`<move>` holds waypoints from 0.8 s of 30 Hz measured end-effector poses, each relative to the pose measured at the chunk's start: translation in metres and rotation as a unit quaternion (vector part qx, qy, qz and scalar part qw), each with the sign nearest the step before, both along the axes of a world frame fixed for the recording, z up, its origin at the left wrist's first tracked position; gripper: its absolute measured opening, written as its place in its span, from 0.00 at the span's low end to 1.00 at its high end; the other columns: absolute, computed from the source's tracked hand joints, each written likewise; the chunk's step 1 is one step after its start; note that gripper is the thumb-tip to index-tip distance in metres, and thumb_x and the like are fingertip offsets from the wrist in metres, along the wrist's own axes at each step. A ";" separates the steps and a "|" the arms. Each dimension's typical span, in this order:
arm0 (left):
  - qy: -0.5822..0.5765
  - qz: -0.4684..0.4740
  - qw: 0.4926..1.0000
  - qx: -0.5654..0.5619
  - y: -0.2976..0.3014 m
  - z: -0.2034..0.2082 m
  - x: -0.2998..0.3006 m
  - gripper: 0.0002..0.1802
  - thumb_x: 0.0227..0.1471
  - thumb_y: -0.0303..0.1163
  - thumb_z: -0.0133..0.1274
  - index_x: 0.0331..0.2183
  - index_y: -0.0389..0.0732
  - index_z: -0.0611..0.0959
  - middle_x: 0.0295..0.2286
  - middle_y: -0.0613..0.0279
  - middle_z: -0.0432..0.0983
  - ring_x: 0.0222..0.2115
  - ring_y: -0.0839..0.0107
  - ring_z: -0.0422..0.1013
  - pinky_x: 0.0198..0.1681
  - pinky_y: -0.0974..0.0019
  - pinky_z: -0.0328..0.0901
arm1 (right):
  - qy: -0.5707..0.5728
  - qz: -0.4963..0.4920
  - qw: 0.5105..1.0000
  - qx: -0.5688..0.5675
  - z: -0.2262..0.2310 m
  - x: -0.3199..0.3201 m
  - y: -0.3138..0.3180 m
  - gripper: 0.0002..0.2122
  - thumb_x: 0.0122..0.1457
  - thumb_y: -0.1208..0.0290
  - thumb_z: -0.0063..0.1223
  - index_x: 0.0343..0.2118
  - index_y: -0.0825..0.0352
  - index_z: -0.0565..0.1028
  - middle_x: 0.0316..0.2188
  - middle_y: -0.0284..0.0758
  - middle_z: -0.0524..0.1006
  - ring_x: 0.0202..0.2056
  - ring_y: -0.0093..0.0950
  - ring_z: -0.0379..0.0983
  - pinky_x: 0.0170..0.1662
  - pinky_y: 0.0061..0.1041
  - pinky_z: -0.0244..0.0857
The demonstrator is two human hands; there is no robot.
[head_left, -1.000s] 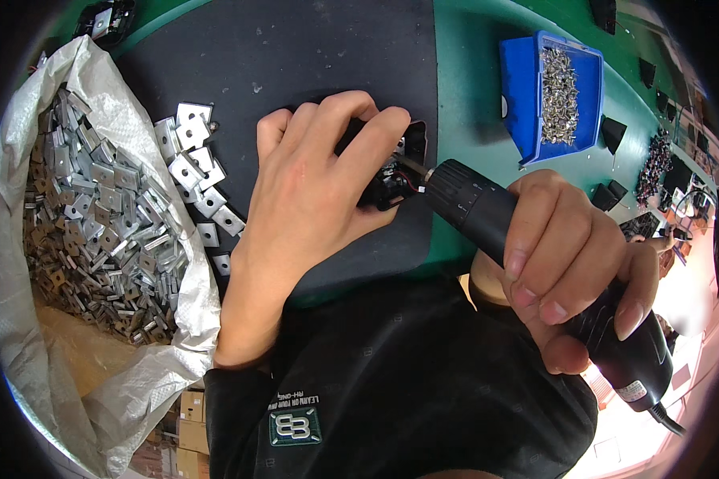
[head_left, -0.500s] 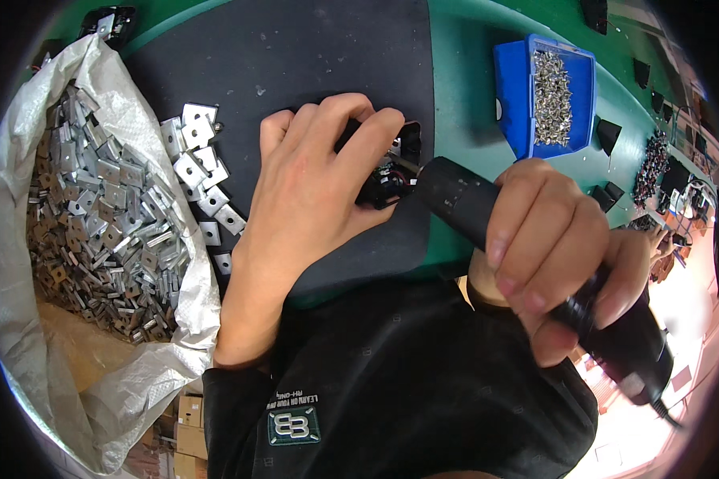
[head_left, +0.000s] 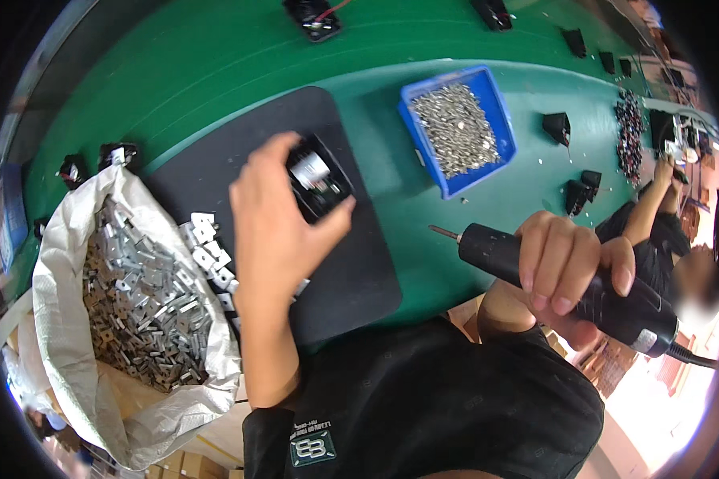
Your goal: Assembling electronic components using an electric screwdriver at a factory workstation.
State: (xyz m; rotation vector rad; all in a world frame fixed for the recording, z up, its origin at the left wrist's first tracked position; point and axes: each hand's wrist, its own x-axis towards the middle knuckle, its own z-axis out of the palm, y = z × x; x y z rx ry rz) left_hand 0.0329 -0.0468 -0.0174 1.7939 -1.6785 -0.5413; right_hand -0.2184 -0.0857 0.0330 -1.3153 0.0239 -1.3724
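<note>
My left hand (head_left: 265, 219) grips a small black plastic housing (head_left: 321, 182) over the dark mat, fingers along its far side and thumb at its near edge. Inside the housing, a silvery metal plate and some small parts show. Wrapped around a black corded electric screwdriver (head_left: 491, 251), my right hand (head_left: 563, 271) keeps its bit apart from the housing, pointing left over the green table. Beside my left forearm lie several loose square metal plates (head_left: 214, 257) with holes.
A white woven sack (head_left: 60, 319) full of metal plates stands at the left. The blue bin (head_left: 505, 144) of screws sits beyond the screwdriver. Black housings (head_left: 557, 126) lie on the green surface, also along the far side (head_left: 311, 17). At the right, another person's arm (head_left: 647, 207) reaches in.
The screwdriver has come away from the housing toward the right. My left hand has shifted, and the housing's inside now shows. The whole view has turned, bringing more of the far green surface in.
</note>
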 end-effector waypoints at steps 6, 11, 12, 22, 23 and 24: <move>-0.028 0.073 0.997 0.018 -0.067 0.009 0.036 0.38 0.39 0.38 0.69 0.51 0.36 0.72 0.42 0.46 0.75 0.44 0.53 0.72 0.48 0.57 0.66 | 0.062 -0.164 0.979 0.108 -0.011 -0.045 0.021 0.28 0.54 0.61 0.64 0.53 0.63 0.62 0.24 0.29 0.71 0.21 0.23 0.67 0.29 0.27 0.63; -0.130 0.057 0.990 0.021 -0.112 -0.020 0.075 0.45 0.40 0.47 0.69 0.58 0.42 0.70 0.48 0.44 0.72 0.48 0.53 0.71 0.51 0.56 0.65 | 0.092 -0.311 0.939 0.115 -0.017 -0.069 0.020 0.28 0.54 0.60 0.61 0.53 0.65 0.62 0.23 0.29 0.68 0.22 0.23 0.65 0.30 0.27 0.63; -0.154 0.061 0.986 0.017 -0.114 -0.024 0.080 0.47 0.40 0.48 0.69 0.59 0.41 0.68 0.50 0.43 0.71 0.50 0.52 0.70 0.52 0.55 0.65 | 0.087 -0.308 0.941 0.109 -0.019 -0.073 0.020 0.27 0.54 0.60 0.61 0.52 0.65 0.62 0.24 0.29 0.68 0.22 0.23 0.65 0.30 0.28 0.63; -0.361 0.013 0.926 -0.107 -0.160 -0.006 0.034 0.46 0.41 0.52 0.66 0.57 0.38 0.69 0.48 0.45 0.74 0.49 0.49 0.71 0.48 0.51 0.67 | 0.059 -0.261 0.956 0.124 -0.027 -0.043 0.006 0.29 0.52 0.61 0.66 0.52 0.65 0.62 0.23 0.30 0.70 0.23 0.25 0.67 0.32 0.29 0.65; -0.363 0.015 0.926 -0.106 -0.165 -0.009 0.035 0.46 0.41 0.52 0.66 0.57 0.38 0.69 0.48 0.45 0.74 0.49 0.49 0.71 0.48 0.51 0.67 | 0.063 -0.255 0.957 0.127 -0.028 -0.039 0.005 0.30 0.51 0.60 0.67 0.52 0.65 0.62 0.23 0.30 0.70 0.22 0.25 0.67 0.32 0.29 0.65; -0.348 0.003 0.936 -0.050 -0.168 -0.012 0.036 0.42 0.43 0.52 0.64 0.55 0.38 0.71 0.47 0.46 0.75 0.48 0.50 0.72 0.48 0.52 0.67 | 0.062 -0.252 0.957 0.128 -0.029 -0.037 0.003 0.30 0.51 0.60 0.67 0.52 0.65 0.62 0.23 0.30 0.70 0.22 0.25 0.67 0.32 0.29 0.65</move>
